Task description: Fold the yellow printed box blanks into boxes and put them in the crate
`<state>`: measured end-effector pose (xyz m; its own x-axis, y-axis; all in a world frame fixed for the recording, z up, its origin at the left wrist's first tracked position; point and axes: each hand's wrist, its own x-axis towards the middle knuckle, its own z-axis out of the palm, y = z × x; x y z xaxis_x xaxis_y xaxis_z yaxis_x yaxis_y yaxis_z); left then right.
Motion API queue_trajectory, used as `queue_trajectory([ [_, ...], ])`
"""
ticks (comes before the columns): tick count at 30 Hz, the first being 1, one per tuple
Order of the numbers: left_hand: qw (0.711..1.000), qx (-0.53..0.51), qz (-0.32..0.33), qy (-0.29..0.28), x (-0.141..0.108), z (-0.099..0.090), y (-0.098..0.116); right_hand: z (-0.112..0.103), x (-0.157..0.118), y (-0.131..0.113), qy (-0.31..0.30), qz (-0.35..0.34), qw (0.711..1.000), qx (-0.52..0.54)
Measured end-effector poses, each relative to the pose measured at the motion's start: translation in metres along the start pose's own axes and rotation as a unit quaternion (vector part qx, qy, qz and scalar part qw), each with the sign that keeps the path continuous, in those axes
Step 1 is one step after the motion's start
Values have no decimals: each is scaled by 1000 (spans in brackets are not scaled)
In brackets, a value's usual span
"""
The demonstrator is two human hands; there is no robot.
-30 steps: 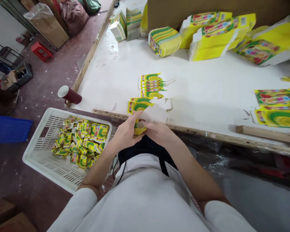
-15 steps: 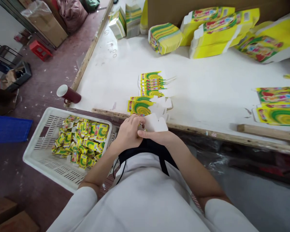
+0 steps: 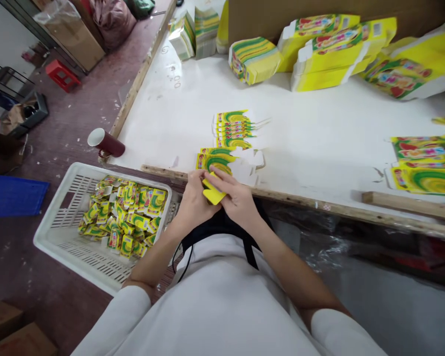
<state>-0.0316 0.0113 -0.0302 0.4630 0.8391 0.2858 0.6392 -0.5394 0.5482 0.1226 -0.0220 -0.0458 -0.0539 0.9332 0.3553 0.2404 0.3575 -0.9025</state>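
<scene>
Between my two hands, at the table's front edge, is a small yellow carton [image 3: 214,194] with a flap showing. My left hand [image 3: 196,199] is wrapped round its left side. The fingers of my right hand [image 3: 239,200] press on the carton from the right and above. Much of the carton is hidden by my fingers. Just beyond my hands lie flat yellow and green cartons [image 3: 217,162] with white flaps, and behind them a fanned row of similar flat cartons [image 3: 233,129].
Left of me a white plastic basket [image 3: 46,232] holds many small folded cartons [image 3: 128,217]. A maroon mug [image 3: 111,144] sits at the table's left corner. Stacks of flat cartons [image 3: 326,62] line the back; more flat cartons [image 3: 426,165] lie right, near a wooden strip [image 3: 408,203].
The carton in my hands has turned from its white side to a yellow flap. My right hand has risen and its fingers now lie over the carton.
</scene>
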Motion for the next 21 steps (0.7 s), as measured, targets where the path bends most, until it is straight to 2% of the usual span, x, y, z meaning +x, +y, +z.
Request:
queue_trajectory([
  [2,999,18,-33,-15,-1,-10,2,-4,2,7,7,4,1000,0],
  [6,997,45,-42,-50,0,-30,-2,-14,1,16,-83,-41,995,-33],
  [10,994,54,-32,-93,5,-37,-2,-27,4,15,-131,-40,989,-58],
  [13,994,69,-16,-83,7,-38,2,-26,7,9,-123,-23,990,-68],
  [18,993,98,-14,-70,4,-47,4,-8,3,5,-77,-29,994,-73],
  [21,992,86,-15,-95,2,-55,1,-13,1,8,-105,-57,990,-81],
])
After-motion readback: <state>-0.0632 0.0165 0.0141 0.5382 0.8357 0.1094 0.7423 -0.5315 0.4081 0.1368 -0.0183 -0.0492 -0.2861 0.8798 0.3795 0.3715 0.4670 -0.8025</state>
